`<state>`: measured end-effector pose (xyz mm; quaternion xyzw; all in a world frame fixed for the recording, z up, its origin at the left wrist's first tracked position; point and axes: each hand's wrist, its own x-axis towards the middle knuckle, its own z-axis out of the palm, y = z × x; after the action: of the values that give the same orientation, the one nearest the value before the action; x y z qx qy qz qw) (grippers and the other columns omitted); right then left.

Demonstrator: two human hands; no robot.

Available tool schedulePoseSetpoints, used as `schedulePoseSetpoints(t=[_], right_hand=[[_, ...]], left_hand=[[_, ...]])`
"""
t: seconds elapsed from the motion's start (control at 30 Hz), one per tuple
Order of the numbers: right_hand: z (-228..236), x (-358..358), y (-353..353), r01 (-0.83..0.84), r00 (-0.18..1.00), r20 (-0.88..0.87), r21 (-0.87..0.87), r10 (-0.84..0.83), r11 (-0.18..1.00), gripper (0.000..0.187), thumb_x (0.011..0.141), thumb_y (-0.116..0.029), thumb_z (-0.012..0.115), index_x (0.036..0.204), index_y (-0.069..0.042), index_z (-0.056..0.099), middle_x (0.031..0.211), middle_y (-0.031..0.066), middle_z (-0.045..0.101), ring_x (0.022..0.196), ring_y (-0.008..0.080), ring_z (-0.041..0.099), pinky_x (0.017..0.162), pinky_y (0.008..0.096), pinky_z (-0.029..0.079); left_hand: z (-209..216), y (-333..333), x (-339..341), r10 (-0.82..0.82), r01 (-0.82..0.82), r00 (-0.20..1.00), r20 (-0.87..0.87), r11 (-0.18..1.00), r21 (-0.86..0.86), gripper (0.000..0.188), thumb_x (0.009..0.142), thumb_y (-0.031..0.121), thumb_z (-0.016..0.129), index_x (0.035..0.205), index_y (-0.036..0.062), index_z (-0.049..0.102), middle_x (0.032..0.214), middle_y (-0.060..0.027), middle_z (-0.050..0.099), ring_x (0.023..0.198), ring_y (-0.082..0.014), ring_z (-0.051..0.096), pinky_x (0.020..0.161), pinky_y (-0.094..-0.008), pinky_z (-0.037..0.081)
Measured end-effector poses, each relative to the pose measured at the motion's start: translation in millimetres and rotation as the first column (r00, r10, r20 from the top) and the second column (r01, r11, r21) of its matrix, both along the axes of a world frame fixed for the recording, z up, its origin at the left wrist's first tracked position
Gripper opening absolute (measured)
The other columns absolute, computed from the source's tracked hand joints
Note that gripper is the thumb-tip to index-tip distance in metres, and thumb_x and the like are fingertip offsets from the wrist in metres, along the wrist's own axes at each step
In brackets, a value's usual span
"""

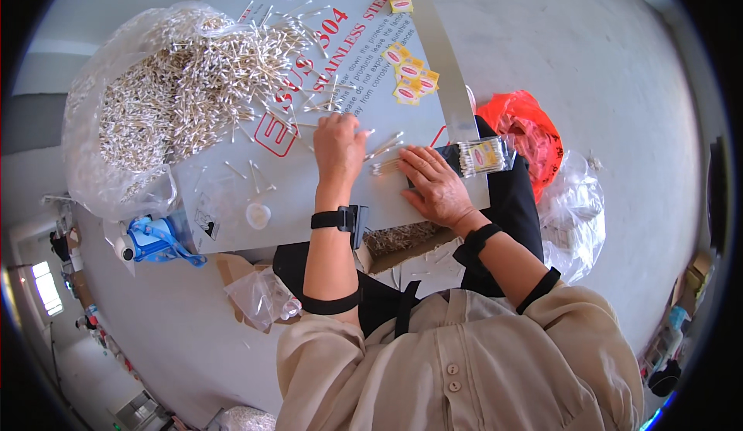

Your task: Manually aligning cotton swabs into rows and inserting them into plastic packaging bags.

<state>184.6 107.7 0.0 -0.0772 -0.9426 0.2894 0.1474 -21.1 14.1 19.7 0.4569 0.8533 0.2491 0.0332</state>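
Observation:
My left hand is over the metal-topped table, its fingers curled closed; a white cotton swab tip shows beside them, seemingly pinched. More loose cotton swabs lie between my two hands. My right hand rests flat, fingers stretched out, over the ends of a small row of swabs and against a black flat piece. Beyond it, at the table's right edge, sits a clear bag packed with swabs and bearing a yellow label. What lies under my right palm is hidden.
A big clear bag heaped with cotton swabs spills onto the table's left side. Several yellow label cards lie at the far right. A round white lid is near the front edge. Below are an open carton and a red bag.

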Motion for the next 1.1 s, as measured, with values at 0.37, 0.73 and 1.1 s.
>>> schedulePoseSetpoints(t=[0.37, 0.73, 1.1], right_hand=[[2, 0, 2, -0.002, 1.000, -0.006, -0.013, 0.002, 1.000, 0.053, 0.081, -0.018, 0.070, 0.128, 0.000, 0.054, 0.144, 0.0138, 0.048, 0.137, 0.0317, 0.041, 0.117, 0.0461, 0.030], [4, 0, 3, 0.003, 1.000, -0.013, -0.040, -0.003, 0.999, 0.051, 0.081, -0.016, 0.070, 0.126, 0.001, 0.054, 0.142, 0.0138, 0.049, 0.135, 0.0319, 0.043, 0.116, 0.0458, 0.031], [0, 1, 3, 0.003, 0.999, -0.038, -0.041, -0.004, 0.999, 0.050, 0.079, -0.015, 0.070, 0.124, 0.001, 0.056, 0.141, 0.0144, 0.050, 0.135, 0.0318, 0.043, 0.116, 0.0449, 0.031]], left_hand=[[-31, -61, -60, 0.423, -0.409, 0.899, -0.113, 0.904, 0.124, 0.030, 0.077, -0.005, 0.062, 0.104, 0.0074, 0.067, 0.095, -0.0109, 0.058, 0.096, -0.0330, 0.057, 0.082, -0.0441, 0.048], [-14, -19, -46, 0.021, -0.012, 0.990, -0.139, 0.998, 0.061, 0.017, 0.066, 0.001, 0.076, 0.074, 0.0089, 0.064, 0.083, -0.0055, 0.059, 0.085, -0.0292, 0.057, 0.073, -0.0430, 0.049], [-17, 10, -21, 0.043, -0.043, 0.999, 0.005, 0.996, 0.074, 0.010, 0.076, 0.002, 0.071, 0.081, 0.0062, 0.063, 0.083, -0.0091, 0.061, 0.088, -0.0316, 0.059, 0.075, -0.0436, 0.050]])
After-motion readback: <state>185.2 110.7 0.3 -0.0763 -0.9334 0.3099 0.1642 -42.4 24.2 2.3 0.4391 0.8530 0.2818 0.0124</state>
